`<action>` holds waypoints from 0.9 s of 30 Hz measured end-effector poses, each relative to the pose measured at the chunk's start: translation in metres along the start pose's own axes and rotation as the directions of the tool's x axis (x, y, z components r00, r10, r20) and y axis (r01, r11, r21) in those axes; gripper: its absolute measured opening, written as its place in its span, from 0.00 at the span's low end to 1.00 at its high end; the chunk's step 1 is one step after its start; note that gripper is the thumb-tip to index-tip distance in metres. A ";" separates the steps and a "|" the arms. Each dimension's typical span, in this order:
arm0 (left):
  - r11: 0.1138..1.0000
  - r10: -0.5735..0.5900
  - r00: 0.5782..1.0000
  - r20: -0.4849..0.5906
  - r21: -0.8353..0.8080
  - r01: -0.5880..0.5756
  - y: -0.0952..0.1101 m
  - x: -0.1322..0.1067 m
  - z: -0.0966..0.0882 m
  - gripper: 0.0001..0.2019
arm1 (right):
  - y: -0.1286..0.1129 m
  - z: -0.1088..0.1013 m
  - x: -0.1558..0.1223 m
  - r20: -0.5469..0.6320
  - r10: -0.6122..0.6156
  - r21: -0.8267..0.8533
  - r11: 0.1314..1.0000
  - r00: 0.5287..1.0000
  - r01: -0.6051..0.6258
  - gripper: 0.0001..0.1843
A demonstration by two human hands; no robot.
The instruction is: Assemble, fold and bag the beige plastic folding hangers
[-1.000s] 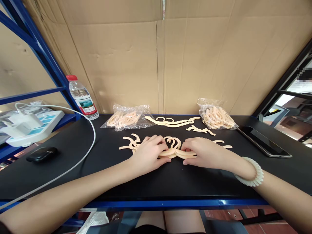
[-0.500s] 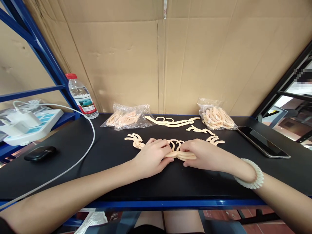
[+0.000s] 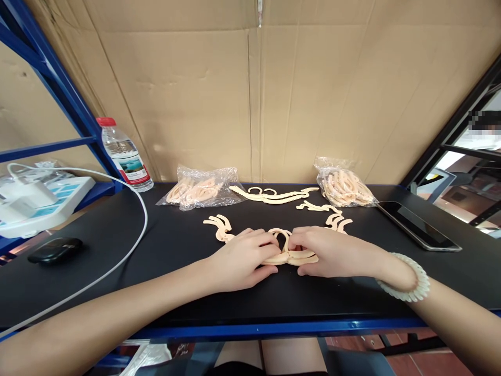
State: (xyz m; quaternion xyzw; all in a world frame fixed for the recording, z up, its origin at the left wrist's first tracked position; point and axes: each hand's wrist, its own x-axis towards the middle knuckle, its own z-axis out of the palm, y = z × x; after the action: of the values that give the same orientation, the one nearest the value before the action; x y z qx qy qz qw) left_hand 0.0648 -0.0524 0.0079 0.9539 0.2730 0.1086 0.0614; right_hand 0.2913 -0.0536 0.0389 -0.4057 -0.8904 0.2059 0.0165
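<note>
Beige plastic folding hangers [image 3: 288,257] lie stacked low over the black table top, their curved hooks pointing away from me. My left hand [image 3: 243,259] is closed on the left side of the stack, fingers on top and thumb along the near edge. From the other side my right hand [image 3: 329,251] grips the stack, its fingertips close to the hooks. Folded arm ends [image 3: 219,228] stick out past my left hand, and similar ends [image 3: 337,223] fan out beyond the right. How many hangers are stacked is hidden by my fingers.
Behind my hands lie a pair of opened hangers [image 3: 274,198] and a loose hanger part [image 3: 319,208]. Clear bags of hangers [image 3: 195,190] [image 3: 344,187] stand by the cardboard wall. Around are a water bottle [image 3: 127,159], a phone [image 3: 418,225], a black mouse [image 3: 55,250] and a white cable [image 3: 144,222].
The hooks in the stack have come closer together, and the arm ends at right have drawn inward. Both hands keep their hold. The whole view has shifted slightly.
</note>
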 end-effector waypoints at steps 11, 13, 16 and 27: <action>0.998 -0.024 1.000 0.003 0.051 0.024 0.003 -0.003 -0.002 0.06 | 0.003 -0.003 -0.001 0.033 -0.018 -0.027 0.999 0.999 0.019 0.15; 0.999 -0.048 0.999 0.008 0.025 0.048 0.000 -0.005 -0.006 0.10 | 0.006 -0.009 -0.004 0.064 -0.007 -0.063 0.998 0.998 0.011 0.17; 0.997 -0.082 0.996 0.029 0.008 0.082 -0.006 -0.010 -0.014 0.12 | 0.012 -0.018 -0.007 0.110 0.018 -0.152 0.988 0.994 -0.001 0.14; 0.994 -0.002 0.997 0.073 0.112 -0.006 -0.002 -0.011 -0.013 0.05 | 0.012 -0.022 -0.008 0.194 0.024 -0.135 0.991 0.981 0.003 0.09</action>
State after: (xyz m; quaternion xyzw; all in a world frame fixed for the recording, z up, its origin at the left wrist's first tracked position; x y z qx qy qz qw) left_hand 0.0519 -0.0558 0.0186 0.9595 0.2752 0.0579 0.0174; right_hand 0.3096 -0.0441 0.0552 -0.3885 -0.8974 0.1843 -0.0992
